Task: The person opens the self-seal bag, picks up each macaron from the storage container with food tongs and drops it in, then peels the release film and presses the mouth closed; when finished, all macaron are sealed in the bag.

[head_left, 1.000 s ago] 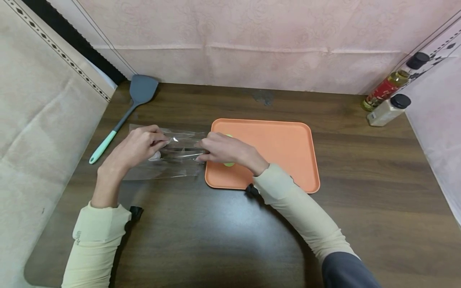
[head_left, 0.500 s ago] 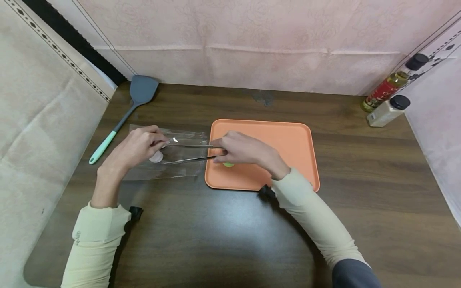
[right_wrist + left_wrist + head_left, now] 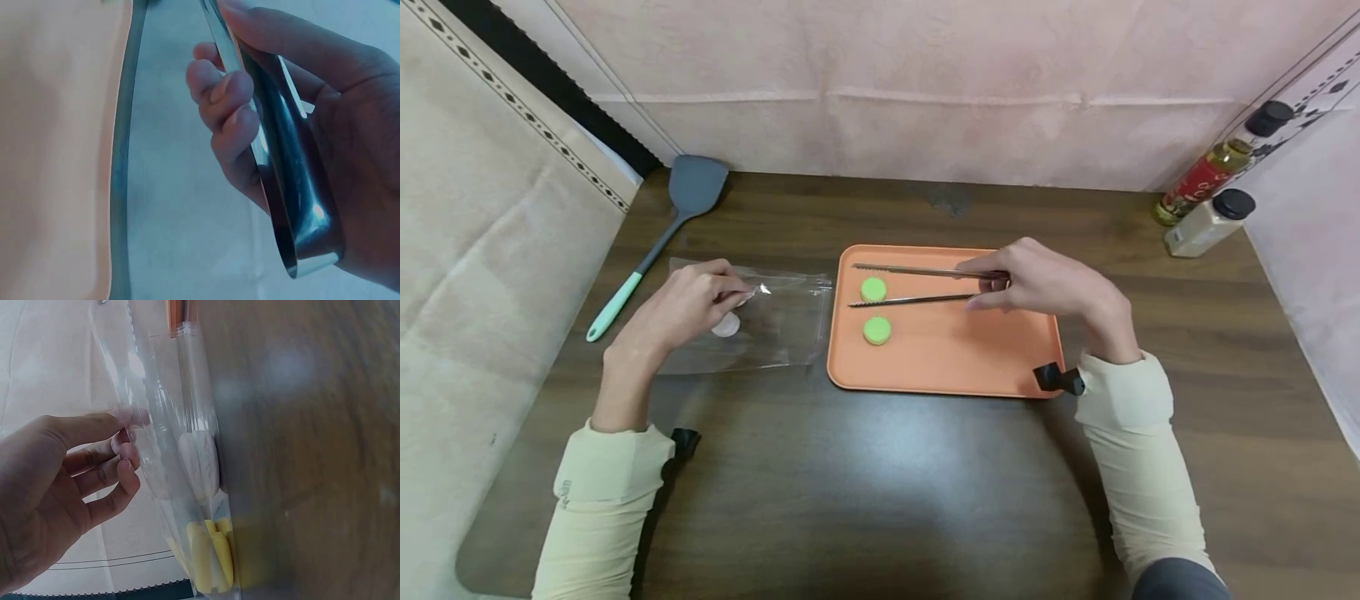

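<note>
My left hand (image 3: 681,308) pinches the upper layer of a clear plastic bag (image 3: 786,325) left of the tray. Inside the bag, the left wrist view shows a white round piece (image 3: 199,464) and yellow pieces (image 3: 211,556). Metal tongs (image 3: 297,169) are gripped in my right hand (image 3: 1045,279), their two arms apart with nothing between the tips that I can make out as held. The tong tips hover over the left part of an orange tray (image 3: 955,367), by two green round pieces (image 3: 873,289) (image 3: 876,330) lying there.
A grey spatula with a mint handle (image 3: 614,307) lies at the left, beyond the bag. At the back right stand a bottle with a red label (image 3: 1202,182) and a white jar with a black lid (image 3: 1206,227). Pale cloth (image 3: 925,75) hangs behind the table.
My right hand has drawn the tongs out of the bag and moved right over the tray, uncovering the green pieces. My left hand has stayed at the bag.
</note>
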A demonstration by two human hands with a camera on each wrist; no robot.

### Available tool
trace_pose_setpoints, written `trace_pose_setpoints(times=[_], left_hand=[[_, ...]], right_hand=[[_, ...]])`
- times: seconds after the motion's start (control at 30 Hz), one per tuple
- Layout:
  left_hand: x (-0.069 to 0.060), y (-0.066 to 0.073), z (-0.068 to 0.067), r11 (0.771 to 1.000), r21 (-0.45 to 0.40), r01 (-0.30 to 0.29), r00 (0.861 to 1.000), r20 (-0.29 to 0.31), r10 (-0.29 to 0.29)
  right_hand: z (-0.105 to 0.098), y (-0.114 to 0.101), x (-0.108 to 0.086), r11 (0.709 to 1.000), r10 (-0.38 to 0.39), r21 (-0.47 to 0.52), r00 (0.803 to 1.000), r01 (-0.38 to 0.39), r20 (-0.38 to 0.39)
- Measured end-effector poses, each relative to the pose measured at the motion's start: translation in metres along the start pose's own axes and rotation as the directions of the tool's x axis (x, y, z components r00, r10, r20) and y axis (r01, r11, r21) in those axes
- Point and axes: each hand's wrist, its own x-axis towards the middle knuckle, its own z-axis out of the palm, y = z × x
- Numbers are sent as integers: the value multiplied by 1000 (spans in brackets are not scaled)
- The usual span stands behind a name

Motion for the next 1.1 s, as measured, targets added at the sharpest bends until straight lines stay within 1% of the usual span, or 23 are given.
trace_pose_setpoints(times=[0.1, 0.2, 0.33, 0.43, 0.53, 0.6, 0.73, 0.97, 1.1], left_hand=[[0, 0, 1, 1000, 6, 0, 1000, -3, 0], [0, 0, 1, 1000, 1, 7, 1000, 1, -7], [0, 1, 1, 1000, -3, 13, 1000, 3, -13], [0, 1, 1, 1000, -2, 12, 1000, 2, -12], [1, 1, 1, 1000, 0, 7, 1000, -2, -7], [1, 0, 1, 1000, 2, 3, 1000, -5, -3], [1, 0, 1, 1000, 4, 2, 1000, -4, -2], [1, 0, 1, 1000, 0, 13, 1000, -1, -13], [1, 0, 1, 1000, 1, 9, 1000, 0, -9]], right_hand=[[-5, 12, -2, 999, 31, 28, 999, -32, 28], [-5, 21, -2, 997, 57, 54, 997, -60, 52], [0, 32, 2, 993, 80, 82, 996, -84, 49], [7, 41, 8, 995, 66, 71, 997, -69, 36], [14, 47, 16, 997, 46, 52, 998, -48, 41], [19, 50, 21, 998, 41, 41, 998, -43, 50], [23, 51, 24, 997, 60, 42, 996, -63, 61], [26, 53, 26, 997, 42, 63, 995, -48, 86], [25, 56, 25, 996, 43, 69, 994, -50, 103]])
